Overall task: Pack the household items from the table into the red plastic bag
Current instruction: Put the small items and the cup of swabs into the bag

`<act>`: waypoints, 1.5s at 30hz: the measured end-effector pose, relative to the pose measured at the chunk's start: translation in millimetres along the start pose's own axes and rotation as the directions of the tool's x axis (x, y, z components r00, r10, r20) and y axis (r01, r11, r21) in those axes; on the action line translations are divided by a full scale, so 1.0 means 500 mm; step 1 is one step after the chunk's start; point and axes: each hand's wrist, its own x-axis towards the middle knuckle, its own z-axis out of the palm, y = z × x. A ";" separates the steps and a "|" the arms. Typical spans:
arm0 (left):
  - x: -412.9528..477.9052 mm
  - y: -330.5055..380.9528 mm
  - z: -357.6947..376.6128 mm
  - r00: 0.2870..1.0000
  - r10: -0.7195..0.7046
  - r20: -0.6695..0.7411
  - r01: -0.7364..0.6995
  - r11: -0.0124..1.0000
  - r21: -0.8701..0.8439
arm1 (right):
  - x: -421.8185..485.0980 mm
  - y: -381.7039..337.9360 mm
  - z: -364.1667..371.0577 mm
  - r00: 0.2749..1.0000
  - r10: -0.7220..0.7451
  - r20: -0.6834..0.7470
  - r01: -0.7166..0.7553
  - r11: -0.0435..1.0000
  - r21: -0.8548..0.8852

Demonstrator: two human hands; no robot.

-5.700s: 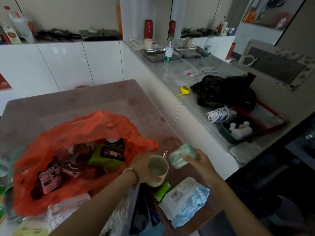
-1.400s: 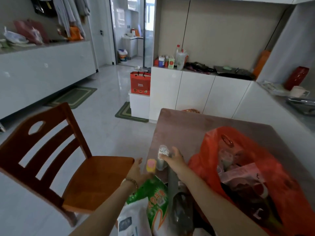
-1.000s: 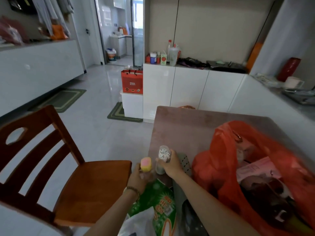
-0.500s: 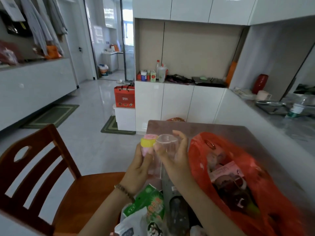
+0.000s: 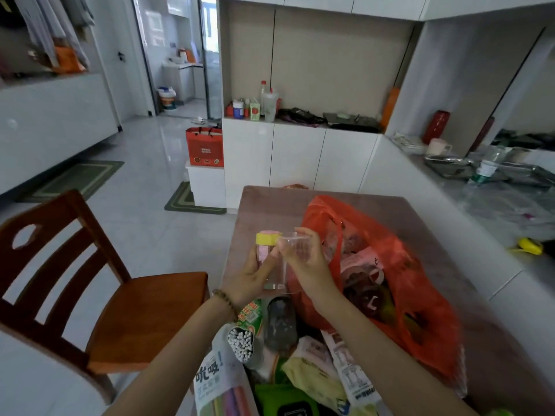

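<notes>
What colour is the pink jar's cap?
The cap is yellow with a pink top; the head view shows it.

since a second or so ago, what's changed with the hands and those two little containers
Both hands took hold of the small containers at the left edge of the table and lifted them: the left hand now holds the yellow-lidded jar, the right hand the clear container, raised side by side next to the red plastic bag. The bag stayed open on the table; the chair did not move.
</notes>
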 end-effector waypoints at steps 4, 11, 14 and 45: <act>-0.005 0.020 0.003 0.998 0.056 0.012 -0.057 0.998 0.039 | -0.007 -0.024 -0.026 0.967 0.177 0.184 -0.202 0.971 0.128; -0.013 0.024 0.014 0.993 0.110 -0.037 -0.109 0.993 0.039 | -0.038 -0.043 -0.060 0.954 0.225 0.196 -0.269 0.934 0.234; -0.026 -0.010 -0.005 0.992 0.063 -0.108 -0.062 0.998 0.012 | -0.061 0.000 -0.060 0.948 0.272 0.167 -0.295 0.946 0.133; -0.116 -0.102 -0.042 0.982 -0.052 -0.182 0.060 0.997 0.039 | -0.125 0.138 0.011 0.931 0.351 0.103 -0.321 0.918 -0.233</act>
